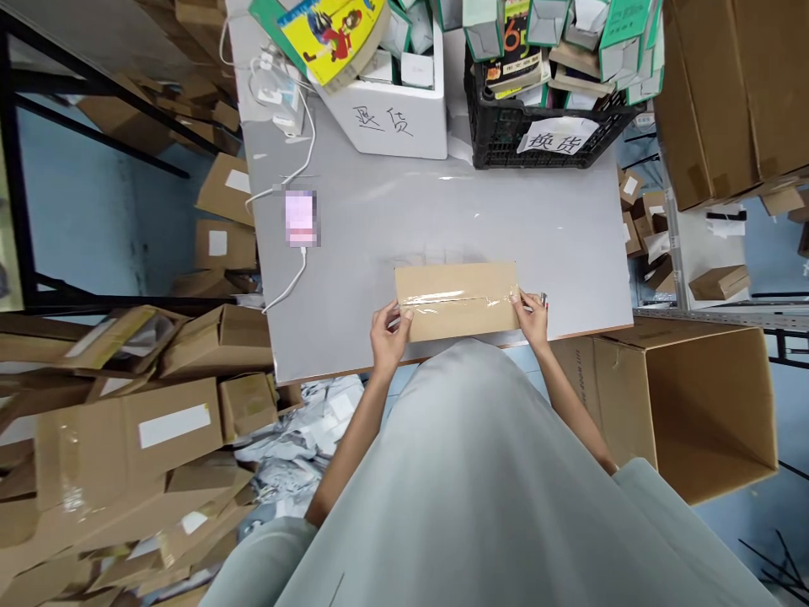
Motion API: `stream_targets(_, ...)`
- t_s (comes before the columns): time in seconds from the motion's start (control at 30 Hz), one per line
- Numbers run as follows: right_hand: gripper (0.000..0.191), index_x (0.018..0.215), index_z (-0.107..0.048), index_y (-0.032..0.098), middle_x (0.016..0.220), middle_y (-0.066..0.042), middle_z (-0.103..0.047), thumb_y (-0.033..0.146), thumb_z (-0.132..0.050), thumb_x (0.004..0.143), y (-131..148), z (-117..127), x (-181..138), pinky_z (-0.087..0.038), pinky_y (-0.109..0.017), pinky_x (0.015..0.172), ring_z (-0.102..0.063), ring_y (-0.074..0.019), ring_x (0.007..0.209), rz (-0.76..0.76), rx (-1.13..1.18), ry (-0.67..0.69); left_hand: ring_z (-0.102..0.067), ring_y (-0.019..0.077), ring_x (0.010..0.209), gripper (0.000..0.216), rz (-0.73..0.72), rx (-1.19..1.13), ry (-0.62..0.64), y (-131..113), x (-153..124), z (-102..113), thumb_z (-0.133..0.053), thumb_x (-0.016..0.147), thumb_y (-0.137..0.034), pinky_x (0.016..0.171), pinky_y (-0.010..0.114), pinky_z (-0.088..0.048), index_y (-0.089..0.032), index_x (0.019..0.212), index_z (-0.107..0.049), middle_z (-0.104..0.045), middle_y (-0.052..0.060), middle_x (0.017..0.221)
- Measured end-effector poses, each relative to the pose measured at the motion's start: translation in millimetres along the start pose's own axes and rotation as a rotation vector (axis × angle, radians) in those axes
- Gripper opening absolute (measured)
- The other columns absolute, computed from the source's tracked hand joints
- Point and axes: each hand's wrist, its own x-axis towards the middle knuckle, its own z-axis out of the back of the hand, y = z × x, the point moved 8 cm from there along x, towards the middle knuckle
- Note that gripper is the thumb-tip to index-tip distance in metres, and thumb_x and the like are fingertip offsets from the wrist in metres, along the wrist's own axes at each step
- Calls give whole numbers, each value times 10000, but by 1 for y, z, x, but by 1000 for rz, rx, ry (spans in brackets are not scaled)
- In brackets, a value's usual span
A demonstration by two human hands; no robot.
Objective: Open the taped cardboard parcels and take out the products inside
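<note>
A long brown cardboard box (458, 282), clear tape along its middle, is at the near edge of the smooth grey bench (354, 211); the left hand (389, 335) is clamped on its left end, the right hand (533, 317) on its right. A white rectangular tub (401, 126) and a black plastic crate (496, 139) stand toward the far edge.

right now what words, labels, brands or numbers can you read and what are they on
"退货": on the white bin
"换货": on the paper label of the black crate
"6": on a book in that crate, other print blurred
Too small or blurred: print on the green boxes, yellow booklet and open carton
None seen: taped cardboard box
</note>
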Motion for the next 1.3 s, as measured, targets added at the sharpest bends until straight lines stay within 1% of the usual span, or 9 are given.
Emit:
stream_targets(0.23,685,1391,-853,239,1205,-132,-787,748,-648,979,-6,0,6,-658,-416,1029,-729,-264,1152,1,20,-31,-754,256,1202,646,-13,4,-18,-18,-7,-5,-769,955,-706,1010,371,-658,-228,1389,-783,-705,144,1336)
stream_targets(0.4,723,1247,-874,200,1263,-149,-824,810,-648,933,-26,33,23,-603,-478,1100,-737,-306,1191,-24,77,-62,-774,267,1212,618,-58,-43,44,-31,-12,-13,-621,1066,-715,1115,443,-634,-222,1397,-793,-780,139,1295)
stream_targets(0.47,713,1067,-847,190,1124,-127,-824,850,-628,911,-37,51,31,-608,-452,1023,-729,-299,1094,-60,89,-104,-769,283,1255,623,-16,-64,60,-23,-4,-19,-655,1051,-702,1136,472,-627,-222,1433,-766,-776,163,1386)
stream_targets(0.57,676,742,-602,250,764,-20,-652,900,-535,915,-54,74,42,-568,-356,787,-613,-225,829,-142,51,-172,-745,324,1326,635,100,-31,110,-2,8,-37,-806,959,-613,1114,498,-637,-209,1444,-742,-697,225,1556)
stream_targets(0.63,665,688,-447,285,665,27,-504,900,-486,939,-59,84,46,-504,-313,691,-522,-189,752,-172,21,-189,-754,338,1317,633,130,-38,232,4,9,-60,-848,917,-519,1100,519,-646,-191,1445,-730,-668,249,1596)
stream_targets(0.73,644,689,-396,295,641,47,-440,873,-466,966,-60,89,49,-462,-286,654,-474,-173,737,-181,8,-185,-783,320,1271,551,73,-85,399,-5,2,-93,-781,934,-436,1093,523,-656,-191,1425,-731,-721,217,1539)
stream_targets(0.83,632,695,-388,299,638,53,-429,864,-446,972,-60,88,47,-448,-277,646,-456,-167,733,-186,7,-184,-784,309,1285,481,18,-97,418,-19,-2,-104,-709,967,-402,1111,508,-650,-192,1399,-740,-773,183,1464)
stream_targets(1.1,646,721,-503,273,716,9,-579,877,-478,951,-55,68,28,-520,-315,729,-549,-196,779,-175,51,-150,-716,312,1417,513,-95,-16,155,-46,8,-56,-702,1050,-550,1209,500,-592,-226,1444,-750,-714,175,1561)
stream_targets(1.3,688,1118,-820,222,1170,-96,-844,838,-550,972,-26,21,20,-600,-423,1043,-731,-303,1164,-58,115,79,-640,328,1528,551,-53,-20,91,-50,0,-30,-622,1102,-628,1337,527,-471,-227,1448,-773,-722,150,1580)
